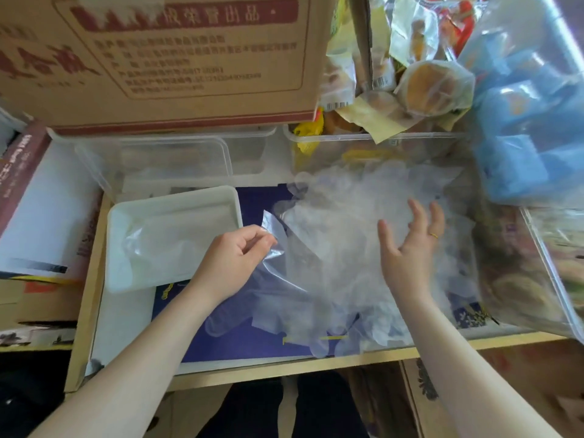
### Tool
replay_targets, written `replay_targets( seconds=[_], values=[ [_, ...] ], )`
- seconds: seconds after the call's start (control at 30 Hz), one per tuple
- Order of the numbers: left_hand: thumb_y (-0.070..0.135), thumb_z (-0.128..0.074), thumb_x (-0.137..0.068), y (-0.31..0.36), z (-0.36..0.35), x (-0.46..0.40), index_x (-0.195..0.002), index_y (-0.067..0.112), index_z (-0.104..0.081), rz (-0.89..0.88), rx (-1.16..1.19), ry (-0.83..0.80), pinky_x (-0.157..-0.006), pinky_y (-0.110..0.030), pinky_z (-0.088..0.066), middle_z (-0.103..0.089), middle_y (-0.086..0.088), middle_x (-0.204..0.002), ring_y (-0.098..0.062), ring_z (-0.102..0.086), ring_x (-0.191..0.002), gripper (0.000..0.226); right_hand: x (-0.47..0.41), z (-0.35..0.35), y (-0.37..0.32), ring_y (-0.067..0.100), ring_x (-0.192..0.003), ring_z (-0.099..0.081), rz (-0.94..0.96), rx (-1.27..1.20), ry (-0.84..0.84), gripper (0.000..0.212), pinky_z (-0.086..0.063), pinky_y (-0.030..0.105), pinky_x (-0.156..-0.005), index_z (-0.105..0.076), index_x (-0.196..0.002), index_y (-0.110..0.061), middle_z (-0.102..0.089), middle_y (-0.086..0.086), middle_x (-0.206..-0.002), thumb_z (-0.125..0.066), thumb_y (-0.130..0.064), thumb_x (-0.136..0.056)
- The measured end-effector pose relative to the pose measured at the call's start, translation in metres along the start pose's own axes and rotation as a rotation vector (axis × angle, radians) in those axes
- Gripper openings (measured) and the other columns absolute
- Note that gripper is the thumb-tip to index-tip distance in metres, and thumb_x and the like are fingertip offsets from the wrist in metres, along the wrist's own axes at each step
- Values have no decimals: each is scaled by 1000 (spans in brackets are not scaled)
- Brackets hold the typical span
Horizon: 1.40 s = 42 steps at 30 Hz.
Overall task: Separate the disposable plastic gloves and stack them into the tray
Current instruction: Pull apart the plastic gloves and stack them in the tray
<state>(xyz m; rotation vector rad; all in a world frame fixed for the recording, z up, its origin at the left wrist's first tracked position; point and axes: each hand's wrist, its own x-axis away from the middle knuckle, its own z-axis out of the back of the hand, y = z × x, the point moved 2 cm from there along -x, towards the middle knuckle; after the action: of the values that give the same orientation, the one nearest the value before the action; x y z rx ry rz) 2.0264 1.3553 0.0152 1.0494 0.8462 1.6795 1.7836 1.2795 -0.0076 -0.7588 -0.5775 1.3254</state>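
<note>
We see cluttered tabletop (252,346): white tray (172,197) left, glove pile (347,248) right, cardboard box (158,58) far. Left hand (240,257) pinches glove; right hand (410,248) spread, holding nothing.

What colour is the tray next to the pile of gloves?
White; the tray shows plainly in the head view.

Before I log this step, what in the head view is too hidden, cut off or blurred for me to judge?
- Glove count in the pile of gloves: clear sheets overlap; no single outline shows.
- Gloves already in the white tray: clear film there, count unreadable.
- Left hand pinches a glove edge; one layer or several, unclear.
- Right hand: spread above the pile; contact unclear.
- Cardboard box: cut off by the top edge, small print blurred.
</note>
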Motion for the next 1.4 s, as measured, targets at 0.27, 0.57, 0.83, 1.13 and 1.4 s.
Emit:
replay_targets(
  seconds=[0.27,0.57,0.83,1.13,1.4],
  values=[
    [11,-54,-93,6,13,-2,-76,34,-65,-74,22,89,-68,-5,-40,-66,25,-72,7,-58,-70,31,11,-54,10,30,-136,-34,517,645,-662,53,-31,39,-105,-41,-137,-7,-35,10,-149,-55,-29,-91],
    [6,-50,-95,20,43,-8,-84,25,-66,-110,178,224,-75,-21,-50,-70,17,-74,0,-63,-68,27,-13,-12,-32,-2,-55,-51,208,-34,-314,25,-34,16,-57,-60,-85,-17,-56,-7,-65,-46,2,-92],
    [8,-42,-99,74,65,-30,-85,19,-50,-121,453,211,-67,-16,-51,-73,12,-75,-8,-70,-69,20,-1,61,-149,-1,-50,-40,347,-290,-870,4,-30,10,-54,-68,-80,-11,-52,-14,-52,-68,-9,-83],
    [10,-42,-98,106,53,-21,-97,9,-62,76,680,-257,-59,-28,-49,-69,-5,-81,-15,-62,-68,20,-9,52,-186,7,-59,-53,342,-258,-911,14,-45,21,-61,-69,-73,-22,-63,-10,-62,-70,-11,-81],
    [15,-45,-95,104,51,-8,-101,17,-69,29,518,-489,-70,-26,-45,-72,3,-87,-8,-64,-72,25,-20,48,-186,7,-131,-35,486,32,-713,12,-26,21,-104,-68,-74,-25,-43,-7,-139,-76,-16,-76]
  ],
)
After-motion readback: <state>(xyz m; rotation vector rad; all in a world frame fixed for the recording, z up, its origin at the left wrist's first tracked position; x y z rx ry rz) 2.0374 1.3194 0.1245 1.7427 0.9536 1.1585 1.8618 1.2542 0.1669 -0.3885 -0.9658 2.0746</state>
